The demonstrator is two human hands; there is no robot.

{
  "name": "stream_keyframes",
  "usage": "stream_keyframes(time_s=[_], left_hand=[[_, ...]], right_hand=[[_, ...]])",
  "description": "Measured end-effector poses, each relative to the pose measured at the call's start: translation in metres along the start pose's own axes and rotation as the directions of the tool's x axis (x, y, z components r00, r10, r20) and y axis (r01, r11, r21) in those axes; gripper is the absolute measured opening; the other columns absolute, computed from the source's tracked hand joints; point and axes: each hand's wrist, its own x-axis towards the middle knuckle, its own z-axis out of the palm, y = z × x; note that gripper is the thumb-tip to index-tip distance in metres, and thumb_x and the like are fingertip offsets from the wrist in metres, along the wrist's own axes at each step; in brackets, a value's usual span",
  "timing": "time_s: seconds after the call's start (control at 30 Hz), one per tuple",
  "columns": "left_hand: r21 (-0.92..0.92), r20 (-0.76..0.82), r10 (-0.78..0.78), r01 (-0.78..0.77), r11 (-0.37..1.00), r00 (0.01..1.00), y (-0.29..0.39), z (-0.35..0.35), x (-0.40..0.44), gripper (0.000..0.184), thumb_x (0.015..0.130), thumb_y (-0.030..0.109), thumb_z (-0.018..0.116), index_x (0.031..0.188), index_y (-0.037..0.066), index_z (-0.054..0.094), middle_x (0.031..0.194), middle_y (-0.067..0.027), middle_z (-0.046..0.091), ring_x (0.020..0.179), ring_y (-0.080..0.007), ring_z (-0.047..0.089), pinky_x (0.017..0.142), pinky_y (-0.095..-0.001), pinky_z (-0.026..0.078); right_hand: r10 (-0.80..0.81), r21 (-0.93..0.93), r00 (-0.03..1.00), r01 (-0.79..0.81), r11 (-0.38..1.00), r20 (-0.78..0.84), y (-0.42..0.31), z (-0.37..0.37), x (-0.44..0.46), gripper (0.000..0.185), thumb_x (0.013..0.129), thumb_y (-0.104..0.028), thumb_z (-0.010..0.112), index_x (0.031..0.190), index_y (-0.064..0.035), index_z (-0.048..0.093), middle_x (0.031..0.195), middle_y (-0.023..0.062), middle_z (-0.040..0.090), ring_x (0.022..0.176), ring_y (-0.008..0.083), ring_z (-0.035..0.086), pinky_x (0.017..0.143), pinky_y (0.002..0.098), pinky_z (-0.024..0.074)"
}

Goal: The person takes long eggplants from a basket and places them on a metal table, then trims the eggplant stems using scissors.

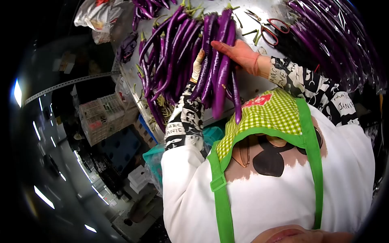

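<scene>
A bunch of long purple eggplants [219,69] lies between my two hands at the table's front edge, its lower tips reaching past the edge towards my apron. My left hand [197,67], in a pale glove, presses the bunch from the left with its thumb up; its other fingers are hidden under the eggplants. From the right, my right hand [242,56], in an orange-pink glove, grips the same bunch with one digit laid across the top. Beside my left hand is a loose heap of more eggplants [170,52], stems pointing mostly away from me.
Red-handled scissors [270,33] lie beyond my right hand, near cut green stems [256,37]. Eggplants in clear plastic [332,40] fill the right side of the metal table [251,12]. A white plastic bag [99,16] sits far left. Crates [103,115] stand below, left.
</scene>
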Motion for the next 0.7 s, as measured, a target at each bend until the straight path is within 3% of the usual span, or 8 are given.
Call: stream_keyframes(time_s=[0.07, 0.1, 0.27, 0.43, 0.47, 0.57, 0.6, 0.7], left_hand=[[-0.029, -0.012, -0.001, 0.000, 1.000, 1.000, -0.018, -0.009, 0.000, 0.057, 0.096, 0.041, 0.062, 0.137, 0.002, 0.057, 0.126, -0.0178, 0.068, 0.110, -0.0309, 0.069, 0.098, -0.0428, 0.056], [-0.041, -0.022, 0.000, -0.001, 0.999, 1.000, -0.024, -0.012, -0.001, 0.057, 0.096, 0.041, 0.062, 0.137, 0.002, 0.057, 0.126, -0.0180, 0.068, 0.110, -0.0310, 0.069, 0.099, -0.0430, 0.056], [-0.073, -0.062, 0.018, -0.022, 0.997, 0.998, -0.048, -0.029, -0.005, 0.059, 0.095, 0.041, 0.061, 0.139, 0.001, 0.055, 0.128, -0.0186, 0.067, 0.112, -0.0317, 0.068, 0.100, -0.0439, 0.055], [-0.085, -0.085, 0.040, -0.047, 0.995, 0.996, -0.061, -0.039, -0.007, 0.061, 0.095, 0.041, 0.060, 0.141, 0.001, 0.053, 0.130, -0.0193, 0.065, 0.114, -0.0324, 0.067, 0.102, -0.0448, 0.054], [-0.088, -0.090, 0.045, -0.053, 0.995, 0.995, -0.063, -0.040, -0.008, 0.062, 0.095, 0.041, 0.060, 0.141, 0.001, 0.053, 0.130, -0.0194, 0.065, 0.114, -0.0326, 0.066, 0.102, -0.0450, 0.053], [-0.093, -0.107, 0.050, -0.060, 0.994, 0.993, -0.067, -0.041, -0.009, 0.063, 0.095, 0.041, 0.060, 0.142, 0.000, 0.052, 0.131, -0.0198, 0.064, 0.115, -0.0330, 0.066, 0.103, -0.0455, 0.053], [-0.093, -0.109, 0.049, -0.060, 0.994, 0.993, -0.069, -0.041, -0.010, 0.063, 0.095, 0.041, 0.060, 0.142, 0.000, 0.051, 0.132, -0.0199, 0.064, 0.116, -0.0331, 0.066, 0.104, -0.0457, 0.053], [-0.095, -0.126, 0.058, -0.070, 0.993, 0.990, -0.072, -0.044, -0.010, 0.064, 0.095, 0.041, 0.059, 0.144, 0.000, 0.050, 0.133, -0.0203, 0.063, 0.117, -0.0336, 0.065, 0.105, -0.0462, 0.052]], right_hand=[[-0.235, -0.112, 0.967, 0.223, 0.968, -0.103, 0.026, 0.003, 0.021, 0.078, 0.088, -0.053, 0.078, 0.138, 0.0002, 0.051, 0.123, 0.0107, 0.067, 0.112, 0.0186, 0.064, 0.101, 0.0329, 0.0503], [-0.369, -0.265, 0.912, 0.317, 0.911, -0.178, 0.024, 0.008, 0.019, 0.081, 0.087, -0.050, 0.079, 0.140, 0.0018, 0.046, 0.124, 0.0117, 0.065, 0.114, 0.0182, 0.062, 0.102, 0.0335, 0.0493], [-0.448, -0.499, 0.893, 0.369, 0.784, -0.043, 0.006, 0.012, -0.010, 0.088, 0.092, -0.028, 0.078, 0.154, 0.0058, 0.025, 0.127, 0.0151, 0.062, 0.100, 0.0141, 0.065, 0.083, 0.0268, 0.0547], [-0.254, -0.406, 0.961, 0.277, 0.871, 0.110, -0.009, 0.007, -0.048, 0.092, 0.090, -0.023, 0.080, 0.161, -0.0060, 0.025, 0.138, 0.0190, 0.051, 0.094, 0.0115, 0.064, 0.074, 0.0252, 0.0548], [-0.240, -0.439, 0.961, 0.275, 0.855, 0.135, -0.011, 0.007, -0.052, 0.097, 0.085, -0.021, 0.084, 0.162, -0.0121, 0.026, 0.147, 0.0230, 0.041, 0.116, 0.0212, 0.059, 0.089, 0.0300, 0.0546], [-0.380, -0.614, 0.907, 0.405, 0.677, 0.179, 0.002, 0.009, -0.062, 0.107, 0.078, -0.019, 0.089, 0.162, -0.0127, 0.024, 0.152, 0.0265, 0.033, 0.143, 0.0324, 0.038, 0.107, 0.0366, 0.0466], [-0.374, -0.512, 0.901, 0.432, 0.742, 0.218, 0.004, 0.008, -0.059, 0.120, 0.072, -0.053, 0.088, 0.161, -0.0080, 0.021, 0.156, 0.0427, 0.018, 0.152, 0.0514, 0.015, 0.123, 0.0478, 0.0252], [-0.327, -0.616, 0.921, 0.387, 0.687, 0.213, 0.001, 0.013, -0.069, 0.120, 0.071, -0.024, 0.093, 0.163, -0.0112, 0.018, 0.161, 0.0292, 0.022, 0.155, 0.0410, 0.009, 0.122, 0.0465, 0.0253]])
